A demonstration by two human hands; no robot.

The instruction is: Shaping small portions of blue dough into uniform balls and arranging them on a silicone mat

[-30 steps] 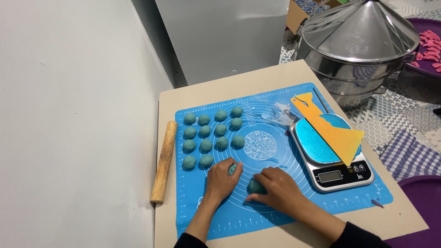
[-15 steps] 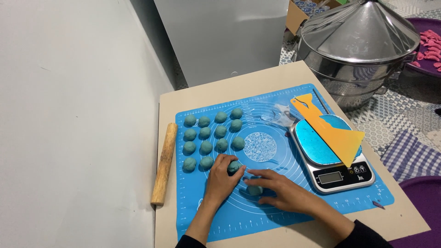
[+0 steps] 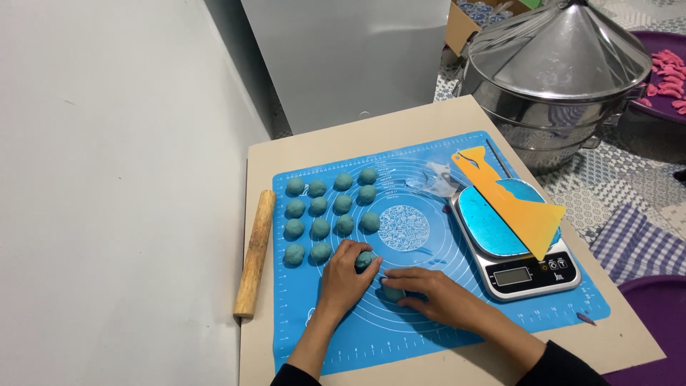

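A low beige table (image 3: 429,125) stands against a white wall, with a blue silicone mat (image 3: 429,314) spread over it; a wooden rolling pin (image 3: 255,251) lies just left of the mat, and a kitchen scale (image 3: 514,243) carrying a yellow scraper (image 3: 511,200) sits on its right part. A steel steamer (image 3: 564,78) stands beyond. Rows of blue dough balls (image 3: 330,207) fill the mat's left. The left hand (image 3: 344,282) curls its fingers over one ball (image 3: 366,259); the right hand (image 3: 432,293) lies flat, fingers loosely covering another ball (image 3: 393,293).

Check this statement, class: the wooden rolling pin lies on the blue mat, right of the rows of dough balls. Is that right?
Not quite. The head view shows the wooden rolling pin lying off the blue mat, on the table left of the rows of dough balls.
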